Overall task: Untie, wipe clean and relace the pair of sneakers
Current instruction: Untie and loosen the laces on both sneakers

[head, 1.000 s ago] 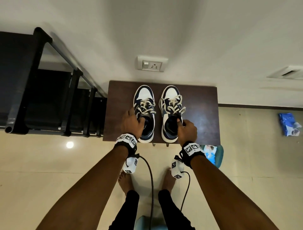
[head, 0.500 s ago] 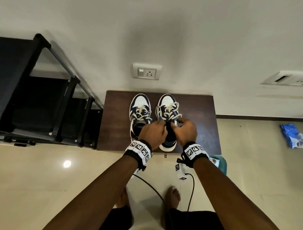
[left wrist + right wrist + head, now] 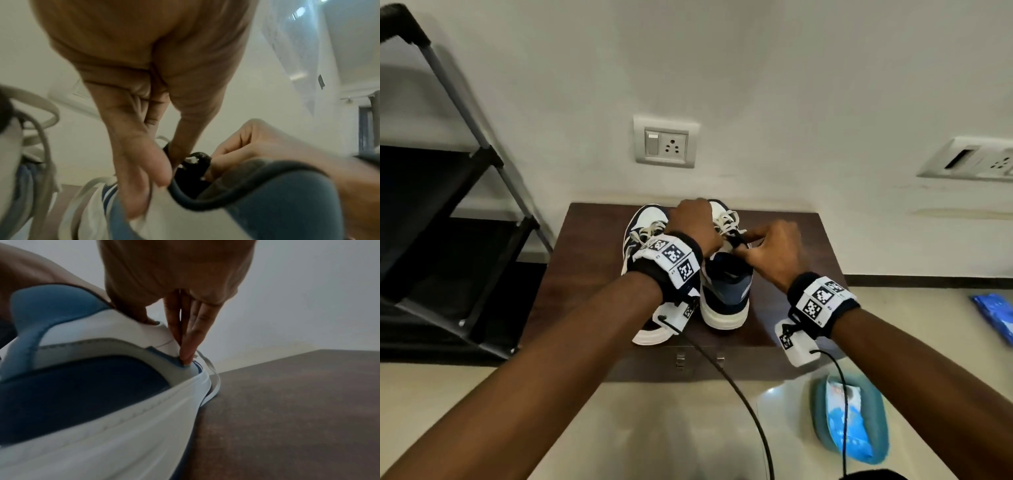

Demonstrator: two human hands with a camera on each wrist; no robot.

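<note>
On the dark brown desk [image 3: 592,260] against the wall, the pair of sneakers stood side by side with toes toward the wall, and both of your hands had gathered over the right sneaker [image 3: 726,291]. Your left hand [image 3: 693,226] reached across the left sneaker [image 3: 645,219], whose heel lay hidden under your wrist band, and its grip pinched the black tongue [image 3: 195,168] of the right sneaker between thumb and forefinger, the other fingers lying straight along the collar. Your right hand [image 3: 774,253] met it from the other side; its grip was curled at the same tongue, thumb and forefinger closed on the tongue's top edge, while in the right wrist view the remaining fingers [image 3: 191,337] pointed down along the shoe's outer side, touching the upper near a loose lace end [image 3: 209,368]. The cream laces [image 3: 726,219] of the right sneaker were partly covered by your left hand, so I cannot tell whether they were tied. The laces on the left sneaker were still threaded. A wall socket [image 3: 666,142] sat above the desk, a black rack [image 3: 448,192] stood to the left, and a blue packet [image 3: 849,421] lay on the floor near your right forearm.
</note>
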